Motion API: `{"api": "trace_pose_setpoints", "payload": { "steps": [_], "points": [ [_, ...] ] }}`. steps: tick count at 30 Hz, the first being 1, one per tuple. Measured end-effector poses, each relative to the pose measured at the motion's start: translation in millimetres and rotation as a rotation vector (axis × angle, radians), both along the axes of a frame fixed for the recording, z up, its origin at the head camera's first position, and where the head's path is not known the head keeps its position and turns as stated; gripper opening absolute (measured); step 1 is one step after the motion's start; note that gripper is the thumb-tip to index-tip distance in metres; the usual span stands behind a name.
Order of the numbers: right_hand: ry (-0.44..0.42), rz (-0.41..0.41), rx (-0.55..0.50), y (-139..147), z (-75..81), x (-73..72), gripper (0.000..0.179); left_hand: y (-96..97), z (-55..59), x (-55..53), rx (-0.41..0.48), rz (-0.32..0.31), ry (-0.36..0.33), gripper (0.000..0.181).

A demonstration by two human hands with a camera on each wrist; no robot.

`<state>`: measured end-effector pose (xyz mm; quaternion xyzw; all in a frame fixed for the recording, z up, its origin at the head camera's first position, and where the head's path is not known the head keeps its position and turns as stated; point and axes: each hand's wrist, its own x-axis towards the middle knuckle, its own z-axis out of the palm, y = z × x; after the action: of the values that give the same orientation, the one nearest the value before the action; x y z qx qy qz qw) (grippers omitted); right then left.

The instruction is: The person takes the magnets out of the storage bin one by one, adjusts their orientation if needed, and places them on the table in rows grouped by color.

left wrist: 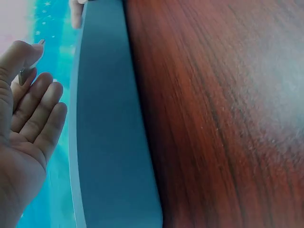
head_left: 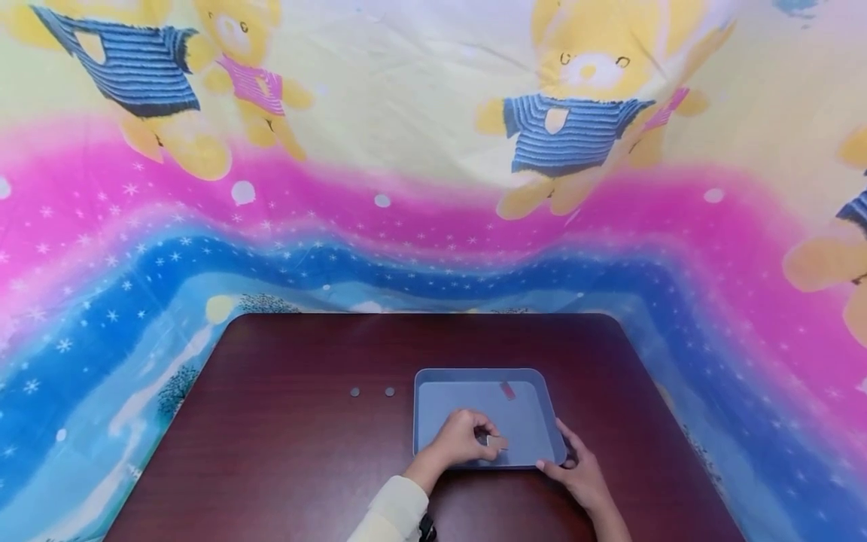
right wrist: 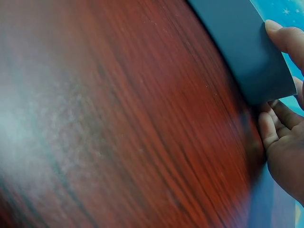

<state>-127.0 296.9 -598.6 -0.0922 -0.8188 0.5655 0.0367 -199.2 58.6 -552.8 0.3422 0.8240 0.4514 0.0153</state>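
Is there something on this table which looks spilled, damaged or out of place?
Nothing looks spilled or damaged. Only the small reddish piece looks slightly askew: it lies slanted to the sides of the tray, near its far side. Two small round discs lie outside the tray, on the table to its left.

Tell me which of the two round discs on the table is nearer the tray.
The right disc in the head view: it lies between the left disc and the tray.

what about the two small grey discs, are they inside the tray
No, the discs lie on the table, left of the tray.
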Motion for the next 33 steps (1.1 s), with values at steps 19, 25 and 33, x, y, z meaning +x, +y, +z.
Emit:
{"api": "trace_pose_setpoints", "payload": {
  "steps": [19,25,33],
  "points": [
    [-0.042,0.006,-0.045,2,1.4,1.4,0.084,-59.4,9.2,11.7,0.142,0.079,0.03,0.016],
    [-0.043,0.007,-0.038,2,3.1,-0.1,0.084,-82.7,10.3,15.9,0.181,0.166,-0.002,0.017],
    [-0.032,0.01,-0.021,2,2.2,-0.1,0.084,-117.0,2.1,20.8,0.177,0.32,-0.066,0.018]
  ]
}}
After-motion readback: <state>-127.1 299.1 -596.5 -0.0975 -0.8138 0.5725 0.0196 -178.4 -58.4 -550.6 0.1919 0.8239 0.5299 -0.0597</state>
